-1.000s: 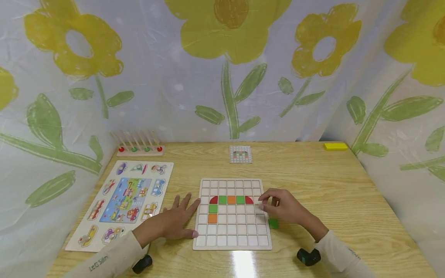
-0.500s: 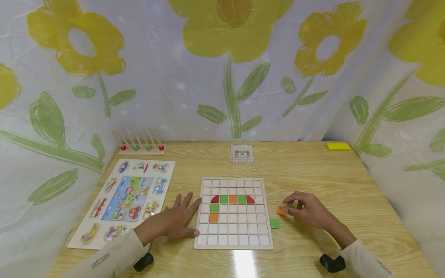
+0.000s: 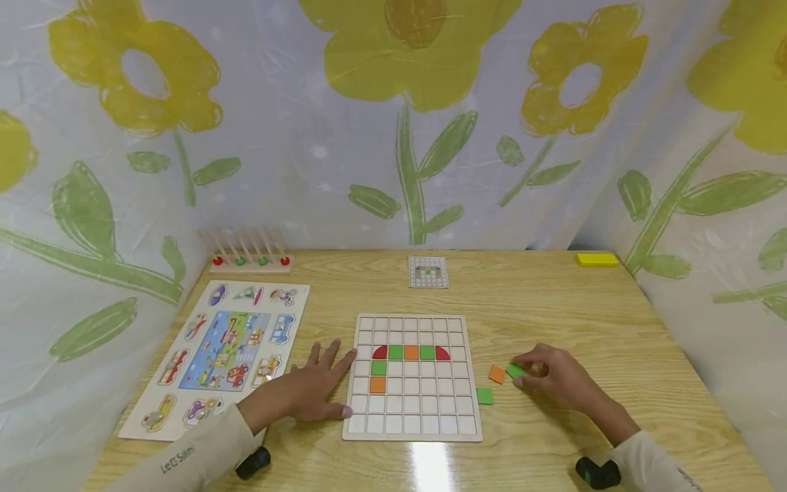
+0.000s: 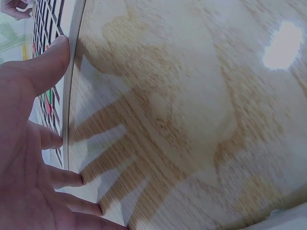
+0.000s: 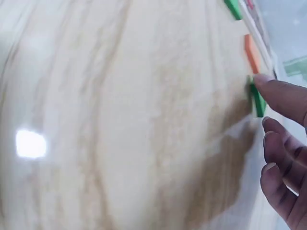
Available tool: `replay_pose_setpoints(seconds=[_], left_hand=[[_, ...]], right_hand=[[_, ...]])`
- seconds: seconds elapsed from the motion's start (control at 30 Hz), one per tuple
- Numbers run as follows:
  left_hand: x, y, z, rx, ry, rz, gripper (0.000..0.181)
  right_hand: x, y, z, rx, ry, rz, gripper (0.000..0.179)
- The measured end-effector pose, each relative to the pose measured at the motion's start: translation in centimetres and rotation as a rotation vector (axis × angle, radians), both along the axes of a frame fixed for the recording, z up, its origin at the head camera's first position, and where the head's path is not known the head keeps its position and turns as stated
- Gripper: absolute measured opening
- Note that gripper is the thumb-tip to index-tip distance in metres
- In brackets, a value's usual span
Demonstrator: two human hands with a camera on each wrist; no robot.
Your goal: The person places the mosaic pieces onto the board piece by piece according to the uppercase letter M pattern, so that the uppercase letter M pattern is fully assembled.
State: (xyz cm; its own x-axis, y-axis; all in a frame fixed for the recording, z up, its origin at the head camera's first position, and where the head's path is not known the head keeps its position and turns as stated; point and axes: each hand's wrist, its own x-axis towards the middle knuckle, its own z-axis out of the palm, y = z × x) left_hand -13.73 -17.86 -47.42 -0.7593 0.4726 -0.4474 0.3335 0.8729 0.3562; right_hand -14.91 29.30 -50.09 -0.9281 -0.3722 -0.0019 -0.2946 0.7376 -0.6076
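Note:
A light wooden grid board [image 3: 412, 427] lies at the middle of the table, with red, green and orange tiles in an arch of cells. My left hand [image 3: 316, 391] lies with its fingers spread, thumb [image 4: 53, 53] and index fingertip at the board's left edge. To the right of the board, my right hand [image 3: 562, 377] pinches a green square tile [image 3: 514, 370] between thumb and fingertips, down at the table. An orange square tile [image 3: 496, 374] lies right beside it. Another green square tile [image 3: 485, 395] lies against the board's right edge.
A small pattern card [image 3: 428, 272] lies behind the board. On the left is a vehicle puzzle board [image 3: 295, 295], with a peg stand [image 3: 251, 268] holding red and green beads behind it. A yellow block [image 3: 598, 260] sits at the back right. Flowered curtains surround the table.
My right hand has moved right from the board's edge to the loose tiles, passing the orange one, and now grips the green tile. The left hand has stayed at the board's edge.

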Motion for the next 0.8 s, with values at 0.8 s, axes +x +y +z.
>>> replay_pose_setpoints(seconds=[0.8], left_hand=[[0.08,0.17,0.31,-0.008,0.014,-0.011,0.098]], right_hand=[[-0.19,-0.36,-0.24,-0.115,-0.100,0.039,0.025]])
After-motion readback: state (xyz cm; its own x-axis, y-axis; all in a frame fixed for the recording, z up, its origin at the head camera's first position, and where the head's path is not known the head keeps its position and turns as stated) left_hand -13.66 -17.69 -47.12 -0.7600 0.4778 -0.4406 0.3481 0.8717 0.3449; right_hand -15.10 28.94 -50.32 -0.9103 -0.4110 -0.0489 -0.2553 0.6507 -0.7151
